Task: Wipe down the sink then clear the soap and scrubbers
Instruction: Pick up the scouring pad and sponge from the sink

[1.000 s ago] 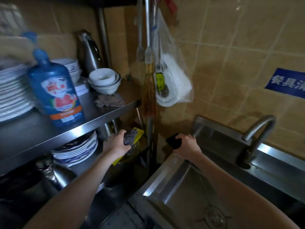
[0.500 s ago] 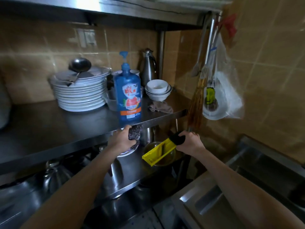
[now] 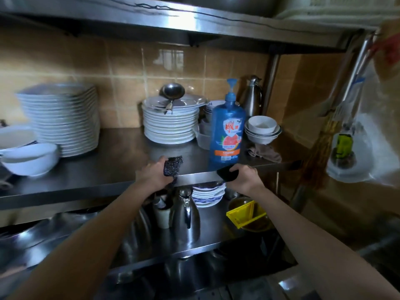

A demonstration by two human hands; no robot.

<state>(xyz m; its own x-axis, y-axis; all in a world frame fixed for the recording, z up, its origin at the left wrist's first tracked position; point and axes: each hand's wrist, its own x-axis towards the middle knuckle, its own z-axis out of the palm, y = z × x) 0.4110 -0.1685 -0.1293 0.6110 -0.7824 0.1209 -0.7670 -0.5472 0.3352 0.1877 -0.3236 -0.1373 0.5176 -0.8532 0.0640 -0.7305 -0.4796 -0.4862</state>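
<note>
A: What has moved in the last half second?

B: The left hand (image 3: 154, 175) and the right hand (image 3: 244, 178) have both come up from under the middle shelf (image 3: 86, 176) to its front edge. Back then the right hand was at the yellow box (image 3: 244, 215). Now the box sits on the lower shelf, below that hand and apart from it.

A: What is the left hand doing?

B: Its fingers are curled round a dark steel scrubber (image 3: 173, 166). The scrubber lies over the shelf's front lip, left of the soap (image 3: 227, 135).

A: And the right hand?

B: It grips a black pad (image 3: 227, 174), with the fingers wrapped over it, right at the same lip and just in front of the soap.

A: Where does the soap stand?

B: It is a blue pump bottle, upright on the middle shelf near the front edge. It stands between a stack of plates (image 3: 171, 124) on its left and nested bowls (image 3: 263, 129) on its right. A brown rag (image 3: 264, 153) lies in front of the bowls.

A: Anything underneath?

B: A steel kettle (image 3: 188, 215) stands on the lower shelf, below and between the two hands.
</note>
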